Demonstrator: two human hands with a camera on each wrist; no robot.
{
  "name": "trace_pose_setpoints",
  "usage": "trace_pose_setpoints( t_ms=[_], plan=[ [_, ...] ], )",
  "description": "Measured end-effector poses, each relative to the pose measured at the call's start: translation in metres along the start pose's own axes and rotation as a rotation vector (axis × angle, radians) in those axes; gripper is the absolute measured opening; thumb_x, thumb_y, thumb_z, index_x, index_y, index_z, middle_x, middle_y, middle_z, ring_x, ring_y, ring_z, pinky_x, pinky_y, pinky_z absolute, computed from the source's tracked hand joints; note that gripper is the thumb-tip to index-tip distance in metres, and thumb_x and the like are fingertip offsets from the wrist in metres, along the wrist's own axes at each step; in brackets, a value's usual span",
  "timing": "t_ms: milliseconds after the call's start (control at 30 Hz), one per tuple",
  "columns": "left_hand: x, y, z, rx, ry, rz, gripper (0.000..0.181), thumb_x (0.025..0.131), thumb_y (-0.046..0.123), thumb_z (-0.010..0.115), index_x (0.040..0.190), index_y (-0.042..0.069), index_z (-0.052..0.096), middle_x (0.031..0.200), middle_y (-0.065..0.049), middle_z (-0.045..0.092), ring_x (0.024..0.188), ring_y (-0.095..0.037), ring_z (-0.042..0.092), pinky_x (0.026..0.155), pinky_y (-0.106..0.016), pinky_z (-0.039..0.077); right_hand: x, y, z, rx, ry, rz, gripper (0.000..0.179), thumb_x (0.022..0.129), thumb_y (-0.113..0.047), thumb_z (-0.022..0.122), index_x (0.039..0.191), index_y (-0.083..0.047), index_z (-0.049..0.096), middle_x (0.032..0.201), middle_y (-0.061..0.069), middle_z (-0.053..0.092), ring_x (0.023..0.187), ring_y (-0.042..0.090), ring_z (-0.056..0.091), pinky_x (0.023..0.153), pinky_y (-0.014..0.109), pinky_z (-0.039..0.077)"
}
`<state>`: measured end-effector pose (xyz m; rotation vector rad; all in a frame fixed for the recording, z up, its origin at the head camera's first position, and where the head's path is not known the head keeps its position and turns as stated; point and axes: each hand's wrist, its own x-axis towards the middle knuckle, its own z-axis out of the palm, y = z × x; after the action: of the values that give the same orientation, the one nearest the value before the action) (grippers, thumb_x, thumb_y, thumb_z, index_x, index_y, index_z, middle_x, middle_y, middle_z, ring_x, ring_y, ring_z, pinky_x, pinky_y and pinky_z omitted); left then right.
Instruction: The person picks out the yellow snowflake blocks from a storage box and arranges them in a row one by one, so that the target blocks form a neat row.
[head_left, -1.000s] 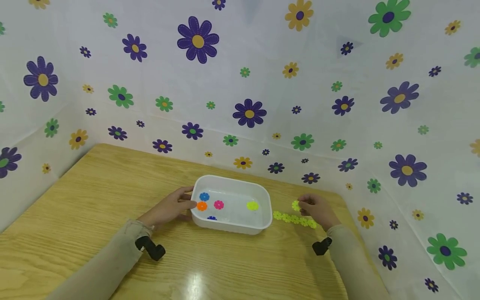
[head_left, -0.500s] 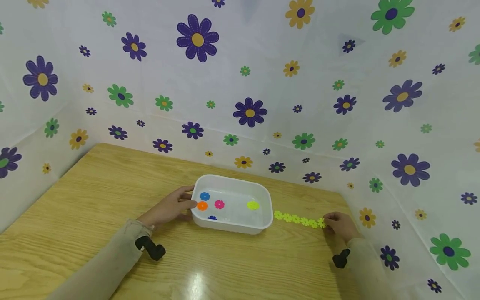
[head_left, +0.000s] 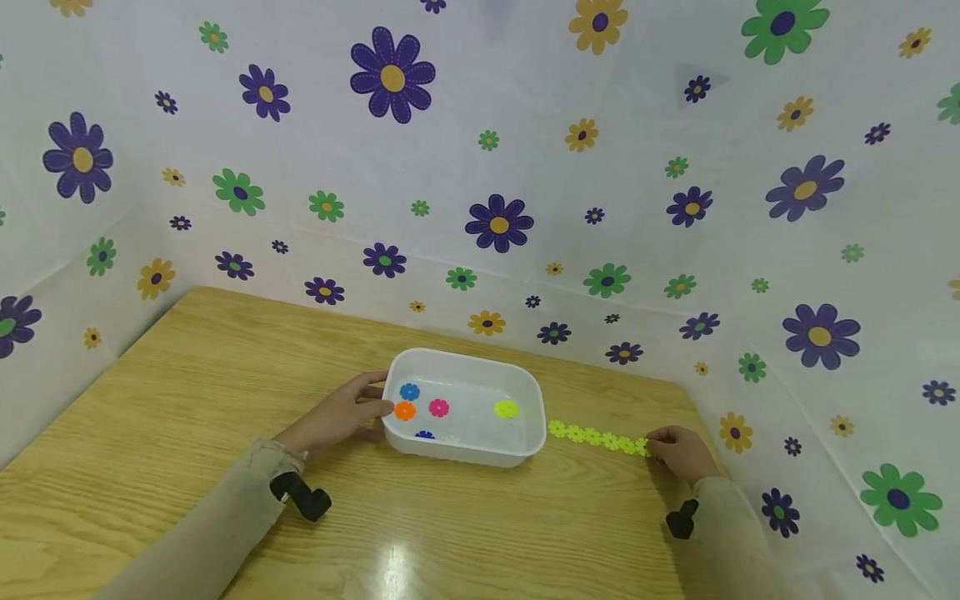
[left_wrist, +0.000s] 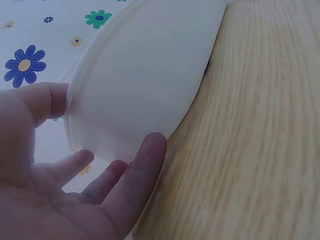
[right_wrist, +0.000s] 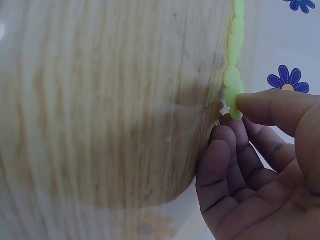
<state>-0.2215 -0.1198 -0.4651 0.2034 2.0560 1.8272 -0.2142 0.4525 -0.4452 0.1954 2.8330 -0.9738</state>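
Observation:
A white plastic tub (head_left: pixel 465 454) stands near the table's back edge. At its left end my left hand (head_left: pixel 339 417) holds it, thumb over the rim and fingers along the outer wall (left_wrist: pixel 135 85). To the tub's right runs a row of yellow flower-shaped plastic discs (head_left: pixel 592 437). My right hand (head_left: pixel 684 452) pinches the disc at the row's right end (right_wrist: pixel 233 95) between thumb and index finger; the other fingers are curled, near the tabletop. In the head view those fingertips partly cover this disc.
Inside the tub lie a light blue disc (head_left: pixel 409 392), an orange disc (head_left: pixel 405 410), a pink disc (head_left: pixel 438 407), a dark blue disc (head_left: pixel 424 435) and yellow discs (head_left: pixel 506 409). Flower-patterned sheeting (head_left: pixel 442 142) rises behind the wooden table (head_left: pixel 480 533).
My right hand has carried a yellow disc from above the row down to its right end, extending the line by one. Over the last half second it barely moves. My left hand stays on the tub.

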Motion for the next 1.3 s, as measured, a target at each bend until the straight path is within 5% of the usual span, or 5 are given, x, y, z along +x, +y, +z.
trace_pose_setpoints(
  t_ms=[600, 733, 900, 1300],
  plan=[
    [0.002, -0.002, 0.000, 0.011, -0.010, 0.014, 0.066, 0.105, 0.022, 0.062, 0.162, 0.010, 0.031, 0.148, -0.026, 0.047, 0.118, -0.034, 0.063, 0.091, -0.045, 0.062, -0.002, 0.000, 0.005, -0.073, 0.047, 0.025, 0.031, 0.103, -0.022, 0.056, 0.117, 0.005, 0.065, 0.103, 0.016, 0.068, 0.084, 0.025, 0.060, 0.070, 0.036, 0.051],
    [0.001, -0.001, 0.000, 0.013, -0.012, 0.017, 0.066, 0.105, 0.022, 0.062, 0.161, 0.010, 0.031, 0.148, -0.027, 0.047, 0.117, -0.034, 0.064, 0.091, -0.044, 0.062, -0.003, -0.004, 0.006, -0.094, 0.070, 0.030, 0.041, 0.104, -0.026, 0.055, 0.126, 0.008, 0.058, 0.117, 0.026, 0.064, 0.099, 0.036, 0.062, 0.083, 0.047, 0.055],
    [0.000, -0.002, -0.001, 0.009, -0.014, 0.024, 0.065, 0.105, 0.021, 0.061, 0.162, 0.010, 0.030, 0.147, -0.027, 0.047, 0.117, -0.034, 0.064, 0.091, -0.045, 0.062, -0.007, -0.021, 0.009, -0.062, 0.116, 0.000, 0.053, 0.106, -0.025, 0.053, 0.142, 0.013, 0.045, 0.141, 0.039, 0.047, 0.126, 0.052, 0.050, 0.101, 0.064, 0.048],
    [-0.002, -0.003, 0.000, 0.028, -0.009, 0.025, 0.067, 0.104, 0.023, 0.063, 0.162, 0.009, 0.030, 0.146, -0.026, 0.048, 0.117, -0.034, 0.063, 0.092, -0.045, 0.062, -0.014, -0.074, 0.028, 0.034, 0.090, -0.085, 0.057, 0.107, -0.036, 0.057, 0.148, 0.002, 0.045, 0.146, 0.027, 0.051, 0.134, 0.045, 0.051, 0.106, 0.059, 0.049]
  ],
)
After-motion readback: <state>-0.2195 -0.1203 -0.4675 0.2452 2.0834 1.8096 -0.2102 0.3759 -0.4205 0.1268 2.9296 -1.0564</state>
